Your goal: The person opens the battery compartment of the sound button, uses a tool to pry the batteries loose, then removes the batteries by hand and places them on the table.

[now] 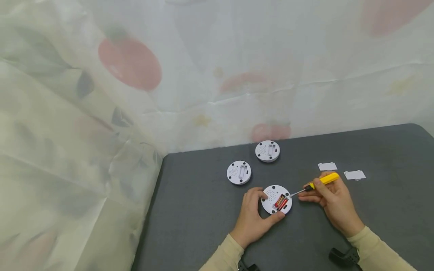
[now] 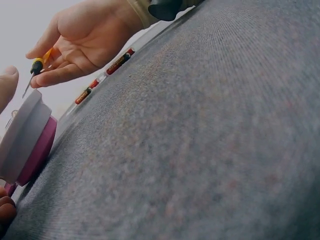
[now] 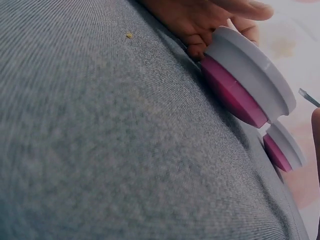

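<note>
My left hand (image 1: 252,218) grips a round white battery-powered device (image 1: 269,197) between thumb and fingers, its underside turned up. Red batteries (image 1: 281,202) lie in its uncovered compartment. In the right wrist view its lower part (image 3: 232,92) is pink. A screwdriver (image 1: 325,179) with a yellow handle is held in my right hand (image 1: 333,199). Its tip points left at the device's right edge; in the right wrist view the screwdriver tip (image 3: 304,94) appears just off the rim. In the left wrist view, the same right hand (image 2: 95,37) shows its palm side.
Two similar devices, one nearer (image 1: 239,172) and one farther (image 1: 267,151), lie behind with battery compartments uncovered and holding no batteries. Two white covers (image 1: 327,166) (image 1: 354,175) lie right on the grey table (image 1: 196,226). More red-and-black batteries (image 2: 119,62) show in the left wrist view.
</note>
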A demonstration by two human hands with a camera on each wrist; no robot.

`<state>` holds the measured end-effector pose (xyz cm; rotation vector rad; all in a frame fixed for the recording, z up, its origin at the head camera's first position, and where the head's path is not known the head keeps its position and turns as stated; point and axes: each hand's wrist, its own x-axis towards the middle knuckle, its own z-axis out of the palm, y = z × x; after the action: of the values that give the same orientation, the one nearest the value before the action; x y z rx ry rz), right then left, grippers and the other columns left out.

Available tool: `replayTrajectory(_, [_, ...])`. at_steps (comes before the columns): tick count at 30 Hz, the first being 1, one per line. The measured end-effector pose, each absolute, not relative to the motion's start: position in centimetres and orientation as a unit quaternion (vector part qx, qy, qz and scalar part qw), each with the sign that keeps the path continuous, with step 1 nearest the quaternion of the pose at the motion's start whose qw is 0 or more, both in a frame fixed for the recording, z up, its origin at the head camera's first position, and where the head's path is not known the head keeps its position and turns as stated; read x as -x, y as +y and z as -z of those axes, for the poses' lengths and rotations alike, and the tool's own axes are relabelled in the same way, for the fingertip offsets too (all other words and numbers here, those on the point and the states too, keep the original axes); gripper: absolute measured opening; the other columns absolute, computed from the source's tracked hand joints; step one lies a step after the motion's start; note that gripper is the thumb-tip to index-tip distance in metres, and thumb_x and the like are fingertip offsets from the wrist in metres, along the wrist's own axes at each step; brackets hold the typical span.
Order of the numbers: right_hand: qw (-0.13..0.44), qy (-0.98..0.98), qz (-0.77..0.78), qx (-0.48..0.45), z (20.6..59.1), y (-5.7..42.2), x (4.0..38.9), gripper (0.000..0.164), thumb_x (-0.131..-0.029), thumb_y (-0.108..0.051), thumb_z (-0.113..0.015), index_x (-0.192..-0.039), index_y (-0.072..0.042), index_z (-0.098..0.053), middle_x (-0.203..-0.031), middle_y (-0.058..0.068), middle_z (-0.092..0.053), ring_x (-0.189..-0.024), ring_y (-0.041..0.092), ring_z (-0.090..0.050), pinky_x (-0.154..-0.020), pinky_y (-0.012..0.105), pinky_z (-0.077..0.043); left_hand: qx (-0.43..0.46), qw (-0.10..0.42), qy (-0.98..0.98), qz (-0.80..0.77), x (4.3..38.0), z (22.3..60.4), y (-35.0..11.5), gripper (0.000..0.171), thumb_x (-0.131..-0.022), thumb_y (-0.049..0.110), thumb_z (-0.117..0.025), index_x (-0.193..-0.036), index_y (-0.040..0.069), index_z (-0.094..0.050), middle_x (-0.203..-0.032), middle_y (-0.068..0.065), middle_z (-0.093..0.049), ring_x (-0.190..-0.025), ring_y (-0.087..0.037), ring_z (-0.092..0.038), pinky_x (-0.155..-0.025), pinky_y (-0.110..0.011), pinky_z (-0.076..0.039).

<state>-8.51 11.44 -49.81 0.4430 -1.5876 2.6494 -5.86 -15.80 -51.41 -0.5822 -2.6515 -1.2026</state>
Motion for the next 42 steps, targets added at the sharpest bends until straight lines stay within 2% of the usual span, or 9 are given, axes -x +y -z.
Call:
replayTrajectory(6, [0.011, -0.506, -0.849, -0.150, 49.9, 11.3, 8.5, 0.005, -0.116, 0.005, -0.039, -0.119, 0.002, -0.041, -0.104, 0.028, -0.070, -0.085, 0.037, -0.080, -0.074, 0.051, -0.064, 0.195, 0.078, -0.884, 0.417, 5.7, 51.5, -16.0, 0.047, -0.091, 0.052, -0.088, -0.108, 0.020, -0.058, -0.154, -0.011, -0.051, -0.142, -0.024, -0.048, -0.115, -0.045, -0.047])
replayTrajectory(9, [0.012, -0.510, -0.847, -0.153, 49.8, 11.3, 8.5, 0.006, -0.116, 0.005, -0.039, -0.120, 0.002, -0.041, -0.105, 0.029, -0.071, -0.085, 0.037, -0.081, -0.074, 0.052, -0.063, 0.216, 0.085, -0.878, 0.419, 5.7, 51.5, -16.1, 0.037, -0.093, 0.051, -0.086, -0.105, 0.023, -0.064, -0.159, -0.013, -0.045, -0.137, -0.023, -0.048, -0.111, -0.044, -0.048])
replayTrajectory(15, [0.040, -0.551, -0.821, -0.142, 49.6, 11.1, 8.1, 0.006, -0.114, 0.005, -0.045, -0.119, 0.003, -0.043, -0.105, 0.030, -0.070, -0.084, 0.037, -0.081, -0.072, 0.053, -0.062, 0.290, 0.133, -0.860, 0.399, 5.9, 51.9, -16.2, 0.017, -0.101, 0.039, -0.080, -0.110, 0.026, -0.074, -0.163, -0.019, -0.041, -0.141, -0.028, -0.048, -0.113, -0.039, -0.047])
replayTrajectory(18, [0.070, -0.580, -0.799, -0.140, 49.5, 10.8, 7.9, 0.010, -0.112, 0.009, -0.050, -0.119, 0.008, -0.044, -0.103, 0.029, -0.069, -0.082, 0.036, -0.081, -0.069, 0.052, -0.062, 0.307, 0.137, -0.853, 0.400, 6.0, 52.0, -16.2, 0.021, -0.101, 0.032, -0.081, -0.119, 0.025, -0.075, -0.162, -0.017, -0.042, -0.137, -0.025, -0.052, -0.111, -0.035, -0.048])
replayTrajectory(21, [0.100, -0.593, -0.785, -0.148, 49.5, 10.5, 7.7, 0.016, -0.107, 0.016, -0.053, -0.120, 0.012, -0.044, -0.102, 0.026, -0.069, -0.081, 0.034, -0.080, -0.068, 0.050, -0.063, 0.309, 0.132, -0.848, 0.409, 6.0, 52.0, -16.2, 0.032, -0.099, 0.027, -0.084, -0.128, 0.021, -0.072, -0.160, -0.018, -0.042, -0.132, -0.022, -0.056, -0.110, -0.034, -0.050])
replayTrajectory(24, [0.126, -0.571, -0.791, -0.179, 49.4, 10.1, 7.6, 0.019, -0.102, 0.025, -0.052, -0.119, 0.020, -0.044, -0.102, 0.027, -0.068, -0.085, 0.033, -0.080, -0.071, 0.047, -0.064, 0.302, 0.127, -0.849, 0.416, 6.0, 51.9, -16.2, 0.040, -0.097, 0.024, -0.086, -0.133, 0.017, -0.069, -0.158, -0.021, -0.042, -0.137, -0.025, -0.055, -0.113, -0.036, -0.049])
replayTrajectory(28, [0.147, -0.538, -0.798, -0.226, 49.5, 9.7, 7.5, 0.023, -0.096, 0.033, -0.051, -0.117, 0.029, -0.043, -0.103, 0.027, -0.066, -0.092, 0.031, -0.078, -0.075, 0.042, -0.064, 0.286, 0.118, -0.855, 0.415, 6.0, 51.9, -16.0, 0.043, -0.096, 0.024, -0.087, -0.134, 0.015, -0.067, -0.157, -0.021, -0.043, -0.142, -0.026, -0.052, -0.115, -0.038, -0.048])
replayTrajectory(36, [0.173, -0.569, -0.763, -0.254, 49.9, 9.4, 7.5, 0.032, -0.089, 0.037, -0.058, -0.118, 0.029, -0.048, -0.104, 0.025, -0.068, -0.091, 0.025, -0.078, -0.078, 0.034, -0.063, 0.265, 0.084, -0.873, 0.402, 6.0, 51.7, -16.0, 0.042, -0.098, 0.034, -0.086, -0.133, 0.022, -0.068, -0.153, -0.005, -0.051, -0.140, -0.019, -0.053, -0.115, -0.039, -0.048])
replayTrajectory(42, [0.193, -0.620, -0.722, -0.238, 49.9, 9.0, 7.3, 0.035, -0.085, 0.037, -0.063, -0.117, 0.022, -0.059, -0.101, 0.021, -0.068, -0.087, 0.020, -0.078, -0.078, 0.028, -0.063, 0.255, 0.073, -0.877, 0.401, 6.0, 51.7, -16.0, 0.040, -0.098, 0.037, -0.085, -0.132, 0.023, -0.069, -0.153, -0.003, -0.052, -0.139, -0.017, -0.054, -0.115, -0.038, -0.049])
